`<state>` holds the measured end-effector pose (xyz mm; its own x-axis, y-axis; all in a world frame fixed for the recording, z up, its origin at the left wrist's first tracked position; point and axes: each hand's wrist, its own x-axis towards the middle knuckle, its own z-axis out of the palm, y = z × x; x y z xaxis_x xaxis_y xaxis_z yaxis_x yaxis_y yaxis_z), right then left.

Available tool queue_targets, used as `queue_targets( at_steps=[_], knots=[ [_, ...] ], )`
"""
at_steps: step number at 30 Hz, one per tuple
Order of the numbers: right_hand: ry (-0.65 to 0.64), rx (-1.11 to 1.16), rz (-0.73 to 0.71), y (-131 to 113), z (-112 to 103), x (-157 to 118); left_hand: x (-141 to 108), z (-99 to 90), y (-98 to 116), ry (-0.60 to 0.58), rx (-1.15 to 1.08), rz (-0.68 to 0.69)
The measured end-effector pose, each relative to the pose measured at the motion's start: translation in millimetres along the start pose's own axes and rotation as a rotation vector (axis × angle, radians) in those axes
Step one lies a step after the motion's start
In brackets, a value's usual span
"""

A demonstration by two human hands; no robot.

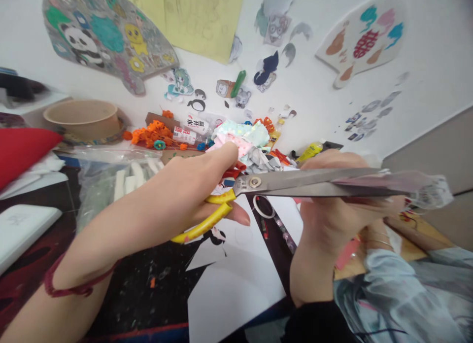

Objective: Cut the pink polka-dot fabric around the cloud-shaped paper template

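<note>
My left hand (pixel 192 178), a red cord round its wrist, is closed on the yellow handles (pixel 203 224) of a pair of scissors. Their metal blades (pixel 318 183) point right and look nearly closed. At the blade tips is a crumpled strip of clear plastic film (pixel 430 190), partly between the blades. Behind the blades my right hand (pixel 328 215) is closed, with its fingers toward the film; the scissors cover its grip in part. Below lie white paper sheets (pixel 236 293), one bearing a black-haired drawn figure (pixel 218 236).
A clear bag of white pieces (pixel 133 178) and a tape roll (pixel 83 119) lie left. Orange flowers (pixel 157 133), bottles and crumpled tissues (pixel 246 136) line the wall. At right sits another person in a pale sleeve (pixel 402 279), hands at a wooden surface.
</note>
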<state>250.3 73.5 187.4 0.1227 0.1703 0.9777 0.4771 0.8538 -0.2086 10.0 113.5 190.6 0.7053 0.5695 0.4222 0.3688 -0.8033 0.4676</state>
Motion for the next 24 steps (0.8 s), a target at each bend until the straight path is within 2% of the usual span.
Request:
queue_targets(
  at_steps=[7,10,15,24],
  knots=[
    [-0.003,-0.004,-0.037,-0.3,1.7,-3.1,-1.5,3.8,-1.9,0.028,-0.027,-0.075],
    [0.009,0.007,-0.039,0.5,2.1,-2.6,0.0,4.5,-1.5,0.061,-0.003,-0.054],
    [-0.031,0.034,-0.065,-1.1,2.8,0.6,1.6,2.3,-1.8,0.034,-0.002,0.000],
    [-0.012,0.014,0.051,-9.7,4.8,-1.3,1.2,1.6,-1.4,0.013,-0.004,0.016]
  ],
)
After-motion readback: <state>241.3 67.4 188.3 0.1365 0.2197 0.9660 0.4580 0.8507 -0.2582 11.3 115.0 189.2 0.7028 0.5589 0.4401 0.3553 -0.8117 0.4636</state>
